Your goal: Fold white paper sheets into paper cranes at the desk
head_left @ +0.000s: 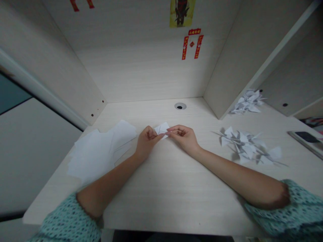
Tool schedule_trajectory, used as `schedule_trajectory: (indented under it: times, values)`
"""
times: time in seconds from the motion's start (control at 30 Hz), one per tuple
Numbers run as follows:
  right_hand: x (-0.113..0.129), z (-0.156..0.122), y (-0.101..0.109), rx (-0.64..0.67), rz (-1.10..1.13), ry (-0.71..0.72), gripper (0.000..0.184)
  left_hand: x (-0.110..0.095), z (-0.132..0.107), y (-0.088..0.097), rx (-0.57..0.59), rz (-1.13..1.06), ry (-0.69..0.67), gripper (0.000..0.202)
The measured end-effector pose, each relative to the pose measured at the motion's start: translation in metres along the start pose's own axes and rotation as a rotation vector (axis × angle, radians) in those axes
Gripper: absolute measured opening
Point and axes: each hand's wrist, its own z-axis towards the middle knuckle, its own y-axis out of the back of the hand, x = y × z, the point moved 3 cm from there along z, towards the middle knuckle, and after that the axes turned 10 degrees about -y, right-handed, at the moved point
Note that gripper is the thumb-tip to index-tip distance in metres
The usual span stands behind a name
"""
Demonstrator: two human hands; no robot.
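A small folded piece of white paper (162,128) with crease lines lies between my hands at the middle of the desk. My left hand (147,141) pinches its left and lower edge, thumb stretched along the near side and fingers curled. From the right, my right hand (184,137) grips the paper's right edge between thumb and fingertips. The two thumbs almost meet at the near edge. Part of the paper is hidden behind the fingers. Left of my left hand lies a spread of loose white paper sheets (94,153).
Folded white paper cranes (243,143) are heaped on the right, with another heap (248,101) behind the divider panel (234,60). A phone (306,139) lies at the far right. A round cable hole (180,106) is set in the desk (161,198) near the back wall.
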Motion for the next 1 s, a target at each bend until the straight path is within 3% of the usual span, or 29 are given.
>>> schedule_trajectory:
  times: [0.47,0.7,0.87,1.0]
  values:
    - [0.0032,0.0021,-0.0018,-0.034,0.058,-0.071,0.027,0.0043,0.0035,-0.0002,0.013,-0.053,0.011,0.045]
    - [0.0007,0.0042,-0.0034,0.058,0.023,-0.022,0.033,0.0004,0.0,-0.0004,0.028,0.076,-0.05,0.045]
    - [0.0016,0.0042,-0.0043,0.045,-0.033,0.047,0.034,-0.0009,-0.0015,0.0004,0.05,0.199,-0.09,0.043]
    - [0.0062,0.0018,-0.0056,-0.009,-0.048,0.043,0.03,-0.0005,-0.0014,0.0001,0.051,0.17,-0.091,0.043]
